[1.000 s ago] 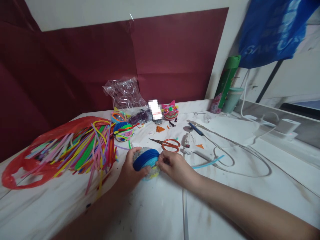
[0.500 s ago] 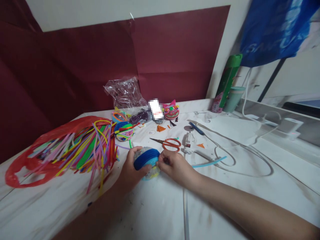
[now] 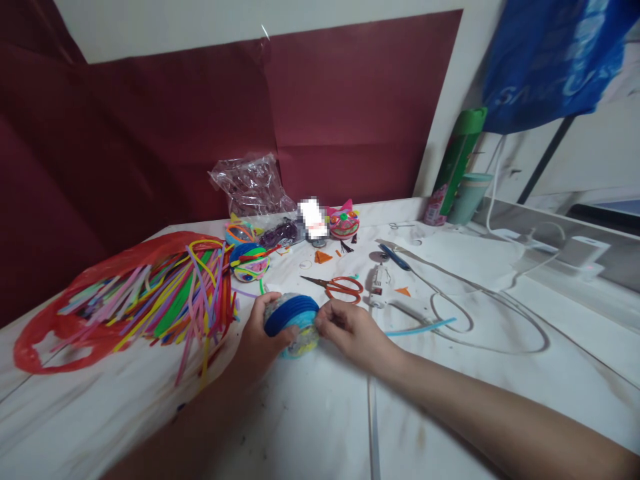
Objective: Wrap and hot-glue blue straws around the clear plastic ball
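A round ball [image 3: 295, 313] with dark blue and light blue bands of pipe cleaner around it is held a little above the table. My left hand [image 3: 263, 333] is wrapped round its left side, the thumb across the front. At the ball's right edge my right hand [image 3: 345, 330] has its fingers pinched together; what lies between the fingertips is hidden. Beyond the hands lie orange-handled scissors [image 3: 345, 288] with their blades partly apart. A white glue gun [image 3: 383, 293] rests to the right of them, and a light blue pipe cleaner [image 3: 423, 327] lies near my right wrist.
A red plastic bag [image 3: 37, 357] with many coloured pipe cleaners [image 3: 165, 300] spreads on the left. Decorated balls [image 3: 251, 261] and a pink cat-faced one [image 3: 344, 221] stand at the back. A blue-handled tool [image 3: 394, 257], a loose cord [image 3: 525, 348] and a green spray can [image 3: 455, 167] are on the right.
The ball has turned slightly in my left hand, showing more of its lower, light blue and yellow side. My right hand stays pinched at its right edge.
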Demonstrator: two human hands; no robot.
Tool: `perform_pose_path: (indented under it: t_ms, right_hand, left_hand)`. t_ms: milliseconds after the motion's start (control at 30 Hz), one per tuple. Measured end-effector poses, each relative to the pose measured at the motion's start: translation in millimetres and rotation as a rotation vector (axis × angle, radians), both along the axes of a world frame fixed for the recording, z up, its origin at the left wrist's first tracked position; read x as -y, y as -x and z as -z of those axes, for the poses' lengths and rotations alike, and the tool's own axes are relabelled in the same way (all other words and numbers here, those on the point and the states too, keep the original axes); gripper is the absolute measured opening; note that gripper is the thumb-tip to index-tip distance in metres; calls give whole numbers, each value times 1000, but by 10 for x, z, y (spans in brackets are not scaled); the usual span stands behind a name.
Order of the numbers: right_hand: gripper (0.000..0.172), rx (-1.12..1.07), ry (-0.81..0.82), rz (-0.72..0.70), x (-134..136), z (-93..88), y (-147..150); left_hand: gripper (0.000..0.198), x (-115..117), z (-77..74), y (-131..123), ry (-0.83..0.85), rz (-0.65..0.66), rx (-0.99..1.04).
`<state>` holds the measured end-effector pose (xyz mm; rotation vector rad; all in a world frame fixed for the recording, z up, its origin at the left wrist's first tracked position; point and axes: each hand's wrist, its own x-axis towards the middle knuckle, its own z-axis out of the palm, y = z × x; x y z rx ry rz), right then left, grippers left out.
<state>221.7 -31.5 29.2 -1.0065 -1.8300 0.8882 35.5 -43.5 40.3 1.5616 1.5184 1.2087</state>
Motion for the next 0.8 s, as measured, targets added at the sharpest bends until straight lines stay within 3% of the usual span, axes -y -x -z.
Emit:
perform_pose_path:
  t_ms: [300,800]
  right_hand:
    - [7,52,-70,43,21,-22,10]
    - [13,141,-148,81,47,-46,25]
  left_hand:
    - [58,-37,81,41,0,53,64]
    - [59,-5,45,7,-42,42,-3]
